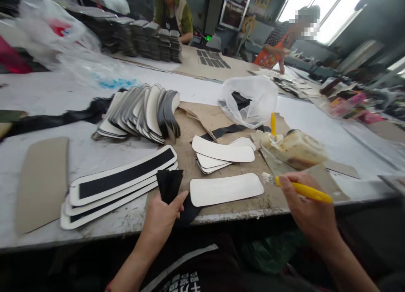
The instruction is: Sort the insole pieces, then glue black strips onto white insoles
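Observation:
My right hand point(308, 203) is closed round the yellow handle of a glue brush point(303, 190). The brush's whitish bristles are close to the right end of a white curved panel point(226, 190), which lies flat at the table's front edge. Between the thumb and fingers of my left hand point(164, 214) are black fabric strips point(170, 184), just left of that panel. Further left, several long white panels with black strips on them point(123, 176) lie overlapped. Behind the single panel sits a small pile of white panels point(223, 150).
A large fanned stack of panels point(142, 112) stands at the back left. A stained glue container point(300, 146) with a second yellow-handled brush point(273, 125) is at right, near a clear plastic bag point(249, 100). Two people work across the tables.

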Demonstrator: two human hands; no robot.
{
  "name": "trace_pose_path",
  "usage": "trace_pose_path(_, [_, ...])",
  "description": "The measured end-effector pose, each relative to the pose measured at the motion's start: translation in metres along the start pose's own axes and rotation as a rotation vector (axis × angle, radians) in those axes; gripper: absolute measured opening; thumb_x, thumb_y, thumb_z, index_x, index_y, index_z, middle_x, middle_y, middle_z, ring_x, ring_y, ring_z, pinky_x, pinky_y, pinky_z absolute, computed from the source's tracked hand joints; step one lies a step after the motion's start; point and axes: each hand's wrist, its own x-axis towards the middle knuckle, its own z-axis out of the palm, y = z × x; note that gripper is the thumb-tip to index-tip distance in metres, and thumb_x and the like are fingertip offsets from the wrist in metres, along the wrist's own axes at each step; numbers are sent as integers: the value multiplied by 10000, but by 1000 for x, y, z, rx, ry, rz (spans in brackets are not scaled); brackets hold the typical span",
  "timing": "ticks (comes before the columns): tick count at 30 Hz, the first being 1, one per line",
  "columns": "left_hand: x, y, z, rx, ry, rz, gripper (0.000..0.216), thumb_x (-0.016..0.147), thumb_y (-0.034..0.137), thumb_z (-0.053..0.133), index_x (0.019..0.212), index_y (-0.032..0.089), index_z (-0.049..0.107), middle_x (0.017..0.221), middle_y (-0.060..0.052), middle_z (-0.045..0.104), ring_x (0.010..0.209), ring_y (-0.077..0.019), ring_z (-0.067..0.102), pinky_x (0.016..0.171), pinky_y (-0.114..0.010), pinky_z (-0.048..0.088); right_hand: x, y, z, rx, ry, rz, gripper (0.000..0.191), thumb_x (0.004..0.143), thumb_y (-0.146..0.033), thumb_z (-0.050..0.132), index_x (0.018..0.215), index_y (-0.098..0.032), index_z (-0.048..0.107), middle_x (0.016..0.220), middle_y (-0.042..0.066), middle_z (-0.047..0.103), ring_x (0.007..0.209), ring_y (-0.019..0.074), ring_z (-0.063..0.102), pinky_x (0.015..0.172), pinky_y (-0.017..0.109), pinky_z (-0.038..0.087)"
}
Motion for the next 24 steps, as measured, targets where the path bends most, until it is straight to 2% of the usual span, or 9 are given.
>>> trace_pose_path(2, [-7,8,-10,-35,5,44,364,654,500,703,615,160,577,453,17,532,410,-102,429,443,-225,343,4,-10,-1,39,15,-32,254,918,-425,451,827,-218,566,867,79,605,880,242,566,849,391,422])
trace_pose_path(4, [-18,18,-19,-129,-106,47,327,694,467,679,652,162,570,457,37,502,408,-85,391,429,-211,311,8,-26,6,157,-35,-35,263,919,-429,439,839,-226,587,910,74,632,898,235,588,815,355,447])
trace_pose_path(8, [-43,33,-27,-295,-389,-17,291,728,426,687,739,155,582,508,34,520,423,-64,380,438,-192,282,7,-81,34,516,-382,47,269,890,-442,481,783,-227,605,694,13,604,624,162,566,579,263,447])
trace_pose_path(10, [-53,34,-26,-275,-457,-46,318,740,434,683,664,142,583,500,18,516,422,-61,387,433,-192,269,1,-110,51,708,-564,128,225,822,-413,581,708,-218,576,620,-16,570,561,135,524,540,242,428])
trace_pose_path(12, [-60,33,-23,-231,-492,-57,392,759,446,659,548,130,562,461,6,487,408,-56,378,420,-194,252,-6,-129,66,850,-673,246,225,741,-366,669,648,-212,534,575,-39,545,537,120,502,525,230,412])
trace_pose_path(14, [-63,30,-20,-234,-503,-58,421,774,442,640,512,120,569,451,-10,495,408,-57,394,422,-191,270,-12,-135,75,918,-702,343,249,730,-352,677,618,-206,511,552,-45,532,529,113,488,529,229,403])
trace_pose_path(18, [-64,24,-14,-344,-465,-59,324,756,421,665,701,102,668,560,-61,634,455,-98,515,463,-198,387,-17,-121,74,930,-662,343,275,809,-397,605,642,-184,557,575,-32,535,551,108,470,556,235,390])
trace_pose_path(22, [-61,13,0,-399,-346,-39,354,728,446,707,728,93,680,616,-85,680,516,-138,592,512,-221,471,-25,-107,71,988,-556,465,343,809,-490,607,694,-177,526,528,-66,410,472,76,347,443,218,291])
trace_pose_path(24, [-62,6,11,-429,-293,-21,365,724,459,711,767,98,689,685,-96,706,569,-163,626,557,-248,507,-34,-106,71,1085,-562,566,363,785,-520,633,741,-185,499,526,-81,389,450,67,336,423,206,288])
